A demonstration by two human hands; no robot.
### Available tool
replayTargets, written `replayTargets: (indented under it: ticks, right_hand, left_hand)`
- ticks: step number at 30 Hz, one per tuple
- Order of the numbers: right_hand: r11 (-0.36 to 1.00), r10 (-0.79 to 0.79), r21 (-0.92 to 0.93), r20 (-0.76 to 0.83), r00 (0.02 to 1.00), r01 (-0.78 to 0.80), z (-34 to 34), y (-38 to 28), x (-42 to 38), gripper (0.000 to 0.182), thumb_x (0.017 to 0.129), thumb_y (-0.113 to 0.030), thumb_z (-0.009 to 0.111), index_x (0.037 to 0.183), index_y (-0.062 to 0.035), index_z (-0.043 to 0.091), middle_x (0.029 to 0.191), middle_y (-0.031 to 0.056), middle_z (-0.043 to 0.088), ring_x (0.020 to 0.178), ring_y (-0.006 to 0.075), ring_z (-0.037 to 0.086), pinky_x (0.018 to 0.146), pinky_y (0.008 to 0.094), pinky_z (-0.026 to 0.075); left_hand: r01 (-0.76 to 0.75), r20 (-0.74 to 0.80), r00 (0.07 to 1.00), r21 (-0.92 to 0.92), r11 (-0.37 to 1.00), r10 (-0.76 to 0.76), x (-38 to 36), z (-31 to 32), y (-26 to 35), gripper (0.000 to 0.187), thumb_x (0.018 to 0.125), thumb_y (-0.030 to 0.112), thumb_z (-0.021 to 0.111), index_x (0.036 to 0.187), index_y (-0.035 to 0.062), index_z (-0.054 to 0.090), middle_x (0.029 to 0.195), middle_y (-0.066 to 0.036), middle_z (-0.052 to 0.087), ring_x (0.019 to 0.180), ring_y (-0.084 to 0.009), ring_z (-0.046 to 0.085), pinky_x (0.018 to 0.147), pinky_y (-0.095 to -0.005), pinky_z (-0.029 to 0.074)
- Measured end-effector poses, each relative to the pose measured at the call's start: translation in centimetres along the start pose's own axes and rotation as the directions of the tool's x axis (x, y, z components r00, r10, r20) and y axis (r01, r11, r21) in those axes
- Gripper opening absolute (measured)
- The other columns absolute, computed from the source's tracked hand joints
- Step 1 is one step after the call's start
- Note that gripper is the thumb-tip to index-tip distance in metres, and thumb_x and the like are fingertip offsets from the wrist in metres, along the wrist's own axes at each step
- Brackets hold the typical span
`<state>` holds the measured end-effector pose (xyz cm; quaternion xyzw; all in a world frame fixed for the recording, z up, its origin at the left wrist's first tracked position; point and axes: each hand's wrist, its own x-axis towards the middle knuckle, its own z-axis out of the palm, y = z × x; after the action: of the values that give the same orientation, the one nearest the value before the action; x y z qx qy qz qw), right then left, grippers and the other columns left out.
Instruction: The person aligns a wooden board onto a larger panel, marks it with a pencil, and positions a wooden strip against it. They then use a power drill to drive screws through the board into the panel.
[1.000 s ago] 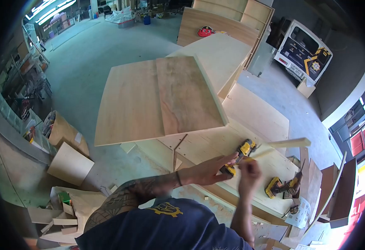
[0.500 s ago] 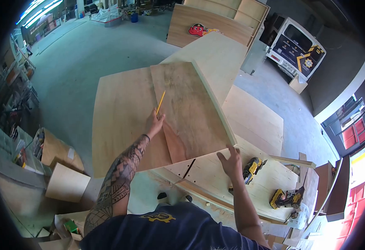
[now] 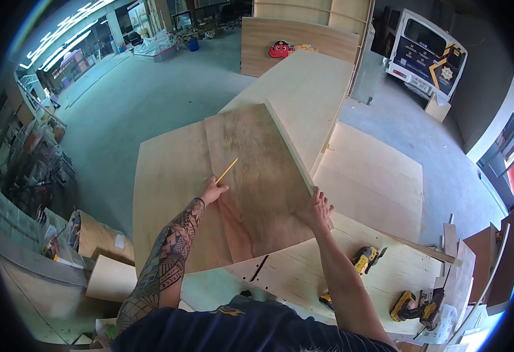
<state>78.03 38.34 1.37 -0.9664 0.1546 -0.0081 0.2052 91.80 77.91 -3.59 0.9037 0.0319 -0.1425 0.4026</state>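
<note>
My left hand (image 3: 211,192) is closed around a yellow pencil (image 3: 227,171), which points up and to the right over the wood. That hand is over the seam where a darker plywood panel (image 3: 263,176) lies on a larger, lighter plywood sheet (image 3: 166,193). A pale wooden strip (image 3: 291,145) runs along the darker panel's right edge. At this panel's near right corner, my right hand (image 3: 318,210) grips the edge, fingers curled over the strip side and thumb on the face. A reddish-brown patch (image 3: 233,226) shows on the wood below my left hand.
On the plywood worktop (image 3: 304,270) to the right lie a yellow-black power tool (image 3: 363,258) and a yellow cordless drill (image 3: 406,306). Pale boards (image 3: 374,176) extend behind. Offcuts (image 3: 111,277) stand at left. A van (image 3: 427,56) is parked at the far right.
My right hand has gone from spread fingers beside the panel's corner to gripping its edge. My left hand, with the pencil, has moved slightly left and nearer; the pencil tilts more to the right.
</note>
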Motion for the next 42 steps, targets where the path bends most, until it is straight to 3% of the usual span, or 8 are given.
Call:
replayTargets:
  ticks: [3, 7, 13, 18, 27, 35, 39, 42]
  right_hand:
    - [1.000, 0.007, -0.004, 0.050, 0.999, -0.007, -1.0, -0.4, -0.4, 0.128, 0.061, -0.058, 0.093, 0.159, -0.0068, 0.028, 0.150, 0.0121, 0.047, 0.146, 0.0307, 0.042, 0.115, 0.0695, 0.030]
    - [0.994, 0.057, -0.091, 0.044, 0.997, -0.053, 0.1, -2.0, -0.9, 0.131, 0.066, -0.063, 0.088, 0.163, -0.0026, 0.023, 0.163, 0.0185, 0.035, 0.154, 0.0399, 0.029, 0.120, 0.0716, 0.019]
    - [0.897, -0.423, -0.229, -0.203, 0.883, 0.377, 8.3, -12.3, -6.3, 0.108, 0.085, -0.068, 0.070, 0.167, -0.0140, 0.025, 0.170, 0.0275, 0.019, 0.157, 0.0527, 0.012, 0.120, 0.0747, 0.006]
    - [0.957, -0.276, -0.097, -0.030, 0.961, 0.272, 9.8, -16.6, -8.8, 0.095, 0.089, -0.074, 0.057, 0.162, -0.0146, 0.039, 0.171, 0.0259, 0.019, 0.158, 0.0457, 0.015, 0.123, 0.0703, 0.003]
    - [0.965, -0.209, -0.154, 0.024, 0.978, 0.210, 8.3, -18.6, -8.6, 0.095, 0.085, -0.067, 0.067, 0.161, -0.0174, 0.039, 0.170, 0.0232, 0.023, 0.158, 0.0413, 0.018, 0.127, 0.0637, 0.006]
    - [0.969, -0.196, -0.146, 0.035, 0.980, 0.199, 8.4, -18.7, -8.3, 0.093, 0.085, -0.070, 0.067, 0.159, -0.0190, 0.042, 0.171, 0.0220, 0.022, 0.158, 0.0414, 0.020, 0.127, 0.0638, 0.008]
    - [0.967, -0.215, -0.140, 0.004, 0.977, 0.213, 8.8, -18.2, -8.4, 0.094, 0.085, -0.068, 0.067, 0.159, -0.0172, 0.042, 0.170, 0.0230, 0.023, 0.158, 0.0419, 0.020, 0.126, 0.0646, 0.009]
    - [0.961, -0.233, -0.151, 0.002, 0.973, 0.230, 9.2, -17.8, -8.4, 0.094, 0.086, -0.069, 0.066, 0.159, -0.0153, 0.041, 0.170, 0.0234, 0.022, 0.158, 0.0424, 0.019, 0.126, 0.0658, 0.008]
  left_hand:
    - [-0.113, -0.146, 0.981, 0.080, 0.990, 0.124, -0.9, 0.3, -0.6, 0.093, 0.085, 0.041, 0.084, 0.147, -0.0143, 0.044, 0.105, -0.012, 0.069, 0.097, -0.0263, 0.067, 0.089, -0.0391, 0.055]
    - [-0.172, -0.114, 0.980, -0.059, 0.983, 0.165, -0.2, 0.5, -2.3, 0.100, 0.088, 0.051, 0.079, 0.151, -0.0150, 0.037, 0.135, -0.024, 0.061, 0.127, -0.0321, 0.059, 0.107, -0.0379, 0.048]
    - [-0.121, 0.089, 0.987, -0.149, 0.981, 0.135, -1.5, -2.9, -0.1, 0.111, 0.095, 0.063, 0.065, 0.160, -0.0129, 0.017, 0.160, -0.031, 0.039, 0.149, -0.0360, 0.041, 0.121, -0.0400, 0.036]
    - [-0.383, -0.474, 0.815, -0.012, 0.924, 0.332, 14.4, -4.1, -12.9, 0.033, 0.106, 0.037, 0.053, 0.116, 0.0056, 0.049, 0.111, -0.019, 0.070, 0.104, -0.0355, 0.070, 0.083, -0.0490, 0.053]
    - [-0.139, -0.560, 0.795, 0.202, 0.969, 0.231, 23.2, -17.4, -1.9, 0.014, 0.093, 0.007, 0.057, 0.100, 0.0019, 0.067, 0.102, -0.025, 0.072, 0.100, -0.0452, 0.070, 0.083, -0.0525, 0.055]
    - [-0.225, -0.350, 0.845, 0.453, 0.862, 0.405, 32.5, -16.5, -4.5, 0.015, 0.085, 0.006, 0.061, 0.093, -0.0006, 0.072, 0.094, -0.026, 0.072, 0.093, -0.0438, 0.072, 0.079, -0.0500, 0.057]
    - [-0.256, -0.033, 0.897, 0.776, 0.577, 0.441, 22.5, -18.1, -0.8, 0.018, 0.087, 0.011, 0.061, 0.091, 0.0037, 0.077, 0.093, -0.022, 0.075, 0.092, -0.0426, 0.073, 0.082, -0.0476, 0.059]
    - [-0.364, 0.106, 0.913, 0.646, 0.671, 0.393, 11.2, -17.1, 0.9, 0.017, 0.087, 0.010, 0.061, 0.088, 0.0055, 0.077, 0.091, -0.022, 0.074, 0.089, -0.0419, 0.073, 0.079, -0.0487, 0.058]
